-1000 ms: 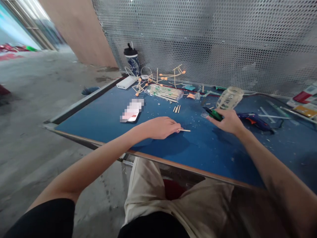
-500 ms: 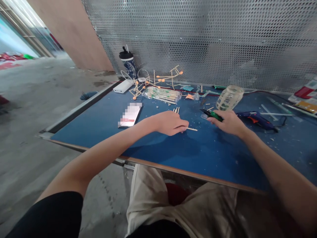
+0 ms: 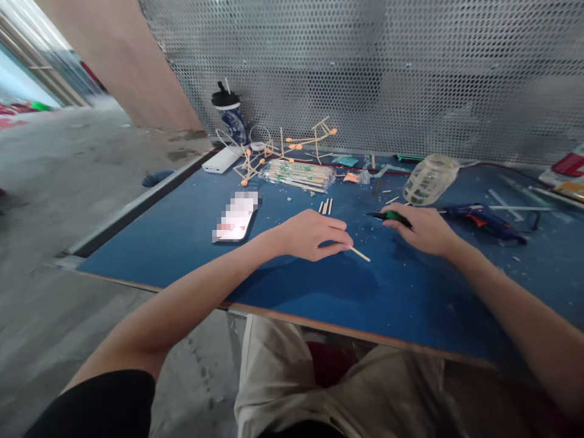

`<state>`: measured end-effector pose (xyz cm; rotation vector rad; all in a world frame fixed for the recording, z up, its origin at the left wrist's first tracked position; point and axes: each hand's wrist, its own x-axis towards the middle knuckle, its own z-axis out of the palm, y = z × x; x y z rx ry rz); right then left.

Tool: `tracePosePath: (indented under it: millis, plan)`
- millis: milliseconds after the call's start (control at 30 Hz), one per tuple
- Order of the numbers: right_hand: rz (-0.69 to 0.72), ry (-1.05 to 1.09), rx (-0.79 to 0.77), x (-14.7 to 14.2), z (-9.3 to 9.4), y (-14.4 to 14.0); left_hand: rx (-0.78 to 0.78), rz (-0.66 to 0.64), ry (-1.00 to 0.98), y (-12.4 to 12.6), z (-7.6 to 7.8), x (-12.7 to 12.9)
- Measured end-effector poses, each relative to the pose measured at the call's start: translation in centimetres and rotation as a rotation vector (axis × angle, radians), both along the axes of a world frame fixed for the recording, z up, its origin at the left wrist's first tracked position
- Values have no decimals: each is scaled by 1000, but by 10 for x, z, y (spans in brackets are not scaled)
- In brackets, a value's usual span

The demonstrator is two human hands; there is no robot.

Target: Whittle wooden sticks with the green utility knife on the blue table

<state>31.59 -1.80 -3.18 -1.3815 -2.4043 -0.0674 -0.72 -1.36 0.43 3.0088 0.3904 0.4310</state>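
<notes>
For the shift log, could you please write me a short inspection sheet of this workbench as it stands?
Surface: blue table top, littered with small chips.
Job's things: thin wooden stick pinched in the left hand; green-handled tool under the right hand.
Clutter: phone, bag of sticks, stick model, three loose sticks, plastic jar on its side, glue gun, power bank, cup.
Grippers: both hands closed on their items.
Cables: white cord by the cup; dark cable at the glue gun.
Surroundings: perforated metal wall, concrete floor.

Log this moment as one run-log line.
left hand: pinches wooden stick | right hand: grips green-handled tool | blue table
</notes>
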Motion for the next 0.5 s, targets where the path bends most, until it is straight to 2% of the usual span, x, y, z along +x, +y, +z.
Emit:
tracePosePath:
  millis: [67,200,333,500]
  plan:
    - [3,-21,-26,-1,1,0,18,-12,-3,-5,6,-2]
    - [115,-122,-98,-3,2,-3,-43,-24,30,-13,15,-2]
    - [194,-171,-138,-5,4,-7,-79,0,94,-13,14,-1]
    - [227,-160,-150,-10,9,-13,-118,-24,104,-11,11,-1]
